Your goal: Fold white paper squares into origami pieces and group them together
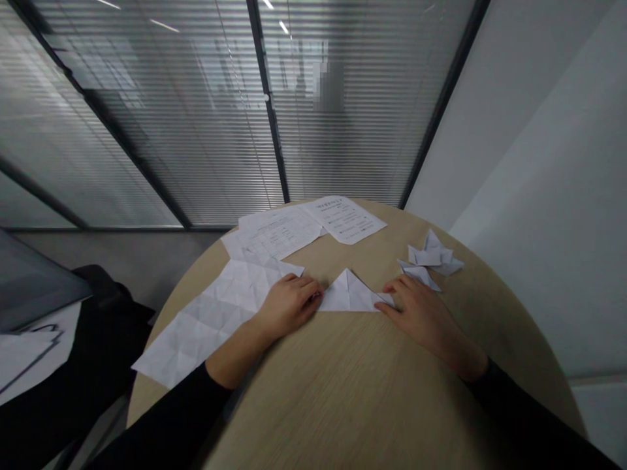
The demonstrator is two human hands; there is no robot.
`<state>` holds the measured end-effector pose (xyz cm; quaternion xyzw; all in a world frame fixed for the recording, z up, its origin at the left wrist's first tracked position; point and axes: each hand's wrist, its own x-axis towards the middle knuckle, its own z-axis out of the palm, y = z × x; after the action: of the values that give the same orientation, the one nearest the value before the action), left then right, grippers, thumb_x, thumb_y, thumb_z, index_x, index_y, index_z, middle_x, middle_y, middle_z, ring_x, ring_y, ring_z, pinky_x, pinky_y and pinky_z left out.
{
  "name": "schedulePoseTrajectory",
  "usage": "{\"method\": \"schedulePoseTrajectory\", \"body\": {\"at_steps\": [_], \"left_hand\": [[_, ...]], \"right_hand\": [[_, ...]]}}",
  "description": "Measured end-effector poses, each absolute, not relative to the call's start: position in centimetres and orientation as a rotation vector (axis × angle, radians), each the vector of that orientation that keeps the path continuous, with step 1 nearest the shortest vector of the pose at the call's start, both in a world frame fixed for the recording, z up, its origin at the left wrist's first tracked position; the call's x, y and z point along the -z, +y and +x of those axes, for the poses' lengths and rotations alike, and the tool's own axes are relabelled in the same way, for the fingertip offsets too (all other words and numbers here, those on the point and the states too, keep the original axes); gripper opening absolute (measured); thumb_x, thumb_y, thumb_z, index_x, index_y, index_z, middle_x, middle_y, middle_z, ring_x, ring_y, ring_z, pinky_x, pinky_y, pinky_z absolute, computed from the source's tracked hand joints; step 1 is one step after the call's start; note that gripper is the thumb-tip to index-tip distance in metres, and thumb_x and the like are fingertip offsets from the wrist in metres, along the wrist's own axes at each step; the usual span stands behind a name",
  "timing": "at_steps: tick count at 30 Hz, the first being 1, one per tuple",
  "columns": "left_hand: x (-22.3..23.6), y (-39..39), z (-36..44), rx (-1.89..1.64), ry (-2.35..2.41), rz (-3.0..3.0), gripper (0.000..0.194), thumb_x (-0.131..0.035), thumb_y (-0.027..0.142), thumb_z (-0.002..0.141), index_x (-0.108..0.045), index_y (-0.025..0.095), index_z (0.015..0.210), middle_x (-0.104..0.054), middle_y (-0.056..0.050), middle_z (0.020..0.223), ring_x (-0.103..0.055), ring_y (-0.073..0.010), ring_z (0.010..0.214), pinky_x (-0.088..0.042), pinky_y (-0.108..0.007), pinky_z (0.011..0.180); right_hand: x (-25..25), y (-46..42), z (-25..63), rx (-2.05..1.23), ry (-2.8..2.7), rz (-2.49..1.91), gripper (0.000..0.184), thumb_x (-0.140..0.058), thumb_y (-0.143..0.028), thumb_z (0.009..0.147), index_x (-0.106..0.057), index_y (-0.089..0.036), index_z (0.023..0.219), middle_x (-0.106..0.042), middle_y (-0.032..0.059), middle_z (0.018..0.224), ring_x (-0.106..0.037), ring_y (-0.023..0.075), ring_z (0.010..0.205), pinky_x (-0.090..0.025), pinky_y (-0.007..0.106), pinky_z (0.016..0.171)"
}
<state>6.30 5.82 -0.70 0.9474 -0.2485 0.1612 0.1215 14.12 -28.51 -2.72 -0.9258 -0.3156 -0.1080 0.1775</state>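
The left hand [289, 307] rested palm down on the tabletop with its fingers curled together. Its fingertips were at the left corner of the folded white paper triangle [349, 295]. The right hand [421, 314] lay palm down with its fingers loosely extended, and the fingertips [386, 304] were on or just at the triangle's right corner. Whether either hand pinched the paper could not be determined from this view.

The triangle lay flat on the round wood-grain table [494, 307], between the two hands, with its point directed away from the person. A creased white paper sheet [210, 323] lay to the left, touching the left hand at the wrist side. Two printed paper sheets [345, 219] were at the far edge of the table, partly overlapping each other and the creased sheet. A small group of folded paper models [431, 256] stood to the far right, just beyond the right hand. Both forearms were covered by black sleeves [166, 418]. A glass partition with horizontal blinds [147, 130] stood behind the table, and a black bag [98, 326] lay to the left.
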Motion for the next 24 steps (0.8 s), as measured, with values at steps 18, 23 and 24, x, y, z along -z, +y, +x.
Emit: {"method": "schedulePoseTrajectory", "body": {"at_steps": [18, 23, 24], "left_hand": [[0.87, 5.72, 6.4, -0.467, -0.706, 2.789, 0.021, -0.055, 0.029, 0.116, -0.074, 0.021, 0.112, -0.081, -0.006, 0.099, -0.073, -0.0219, 0.088, -0.053, -0.039, 0.087], [0.96, 5.79, 6.51, -0.435, -0.699, 2.78, 0.02, -0.055, 0.027, 0.116, -0.073, 0.022, 0.112, -0.081, -0.006, 0.102, -0.074, -0.0222, 0.09, -0.053, -0.04, 0.088], [0.95, 5.81, 6.52, -0.426, -0.699, 2.78, 0.02, -0.055, 0.028, 0.116, -0.073, 0.022, 0.113, -0.081, -0.006, 0.102, -0.074, -0.0223, 0.091, -0.053, -0.04, 0.088]], "right_hand": [[3.16, -28.62, 14.65, 0.341, -0.954, -2.598, 0.018, -0.08, -0.034, 0.104, -0.065, -0.024, 0.105, -0.075, 0.011, 0.11, -0.075, 0.0353, 0.107, -0.06, 0.05, 0.093], [3.5, -28.76, 14.89, 0.331, -0.932, -2.558, 0.021, -0.081, -0.036, 0.102, -0.062, -0.026, 0.103, -0.076, 0.0104, 0.108, -0.075, 0.0346, 0.104, -0.06, 0.049, 0.091], [3.53, -28.78, 14.9, 0.324, -0.924, -2.549, 0.022, -0.082, -0.036, 0.102, -0.062, -0.026, 0.103, -0.075, 0.0101, 0.107, -0.075, 0.0343, 0.104, -0.059, 0.048, 0.09]]}}
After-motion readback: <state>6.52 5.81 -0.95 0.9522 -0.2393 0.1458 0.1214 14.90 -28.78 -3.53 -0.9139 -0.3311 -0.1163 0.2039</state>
